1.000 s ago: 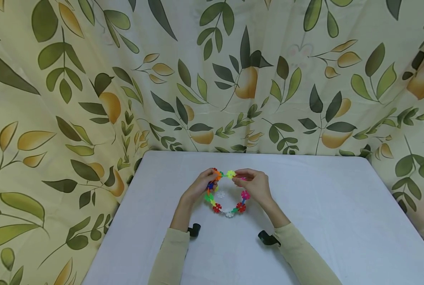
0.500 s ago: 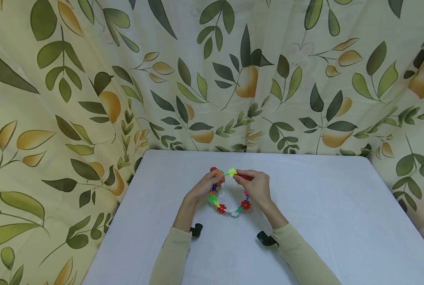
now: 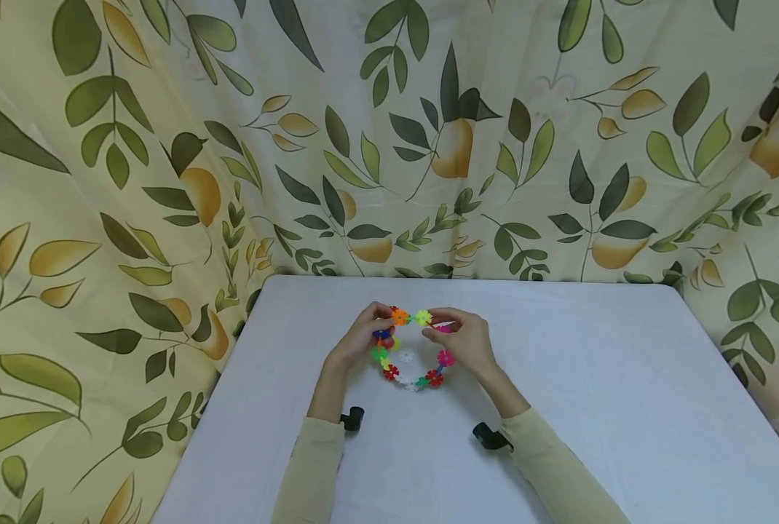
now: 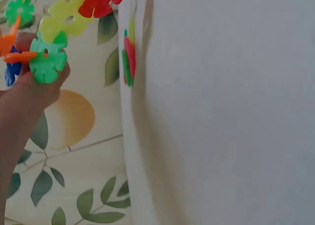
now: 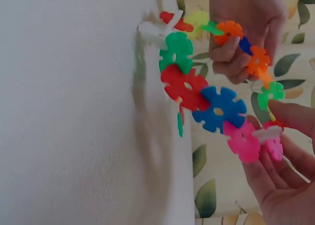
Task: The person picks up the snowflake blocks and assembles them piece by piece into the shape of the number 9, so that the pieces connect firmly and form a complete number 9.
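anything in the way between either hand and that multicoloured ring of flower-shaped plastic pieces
Nothing visible stands in the way: the left hand and the right hand both hold the multicoloured ring of flower-shaped plastic pieces directly.

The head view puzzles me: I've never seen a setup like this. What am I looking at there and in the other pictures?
There is no robot here, just a person. The left hand and right hand, both bare, hold a loop of colourful plastic flowers between them at a white table. A white flower shows through the loop, perhaps lying on the table; I cannot tell for sure. Behind hangs a cloth printed with leaves and fruit. The head view comes from a camera worn on the head, looking forward and down. The other two come from cameras worn on each wrist, probably the small black devices there.
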`<state>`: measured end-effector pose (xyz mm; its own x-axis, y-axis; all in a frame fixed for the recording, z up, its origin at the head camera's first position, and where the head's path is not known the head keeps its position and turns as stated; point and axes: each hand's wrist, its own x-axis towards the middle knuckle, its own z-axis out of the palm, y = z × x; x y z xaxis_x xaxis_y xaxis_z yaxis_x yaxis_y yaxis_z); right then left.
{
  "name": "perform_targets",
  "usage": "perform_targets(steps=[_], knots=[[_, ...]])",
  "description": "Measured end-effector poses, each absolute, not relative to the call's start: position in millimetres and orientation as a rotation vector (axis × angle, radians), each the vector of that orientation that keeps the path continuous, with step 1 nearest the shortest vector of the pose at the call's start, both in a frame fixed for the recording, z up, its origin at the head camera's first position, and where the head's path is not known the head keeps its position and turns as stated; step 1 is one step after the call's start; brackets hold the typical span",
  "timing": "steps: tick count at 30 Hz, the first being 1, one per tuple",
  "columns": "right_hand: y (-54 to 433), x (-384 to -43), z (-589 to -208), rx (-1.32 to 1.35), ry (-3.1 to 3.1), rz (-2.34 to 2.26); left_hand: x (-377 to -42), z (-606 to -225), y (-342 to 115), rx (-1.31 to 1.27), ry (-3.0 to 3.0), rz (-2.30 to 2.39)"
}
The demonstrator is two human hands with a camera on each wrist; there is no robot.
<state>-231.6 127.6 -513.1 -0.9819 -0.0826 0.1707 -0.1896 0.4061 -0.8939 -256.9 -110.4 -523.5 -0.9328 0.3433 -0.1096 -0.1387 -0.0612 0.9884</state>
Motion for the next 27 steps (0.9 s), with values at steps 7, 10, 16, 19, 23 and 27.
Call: perform_targets(steps=[7, 10, 16, 19, 23, 27], knots=[[126, -238, -517, 0.376, -2.643, 1.693, -262, -526, -132, 0.268, 2.082, 2.005], [128, -244, -521, 0.447, -2.629, 1.725, -264, -528, -138, 0.273, 2.093, 2.003], [133, -265, -529, 0.456, -2.676, 1.802, -265, -532, -142, 0.245, 2.027, 2.01], [130, -277, -535, 0.448, -2.782, 1.646, -264, -533, -141, 0.248, 2.014, 2.013], [121, -296, -543, 0.43, -2.912, 1.486, -265, -533, -141, 0.258, 2.017, 1.998], [110, -311, -546, 0.481, -2.987, 1.336, -266, -533, -140, 0.266, 2.059, 1.939]])
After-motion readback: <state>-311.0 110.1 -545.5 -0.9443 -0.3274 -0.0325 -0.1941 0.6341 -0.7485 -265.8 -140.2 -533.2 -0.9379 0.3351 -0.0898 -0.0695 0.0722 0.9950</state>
